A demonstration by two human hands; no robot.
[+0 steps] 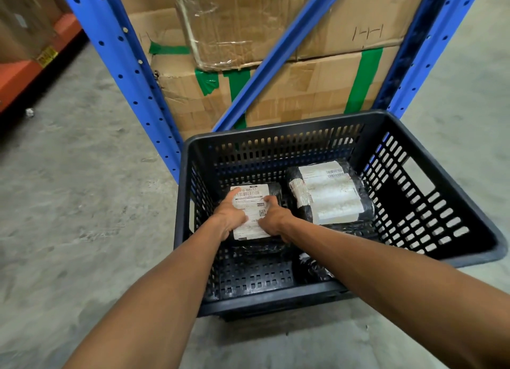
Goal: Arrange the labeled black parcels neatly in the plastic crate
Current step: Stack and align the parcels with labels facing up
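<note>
A black slotted plastic crate (303,127) stands on the concrete floor in front of me. Inside, at the left, lies a black parcel with a white label (252,203). My left hand (230,212) grips its left side and my right hand (274,217) grips its right side, fingers curled over the label. A bigger black parcel with several white labels (331,195) lies at the crate's far right. A third black parcel (313,269) shows partly under my right forearm at the near side.
A blue steel rack upright (121,65) and its diagonal brace (276,57) rise just behind the crate. Stacked cardboard boxes with green tape (303,87) fill the rack. An orange shelf beam (24,76) runs at the far left. Bare concrete floor (82,203) lies to the left.
</note>
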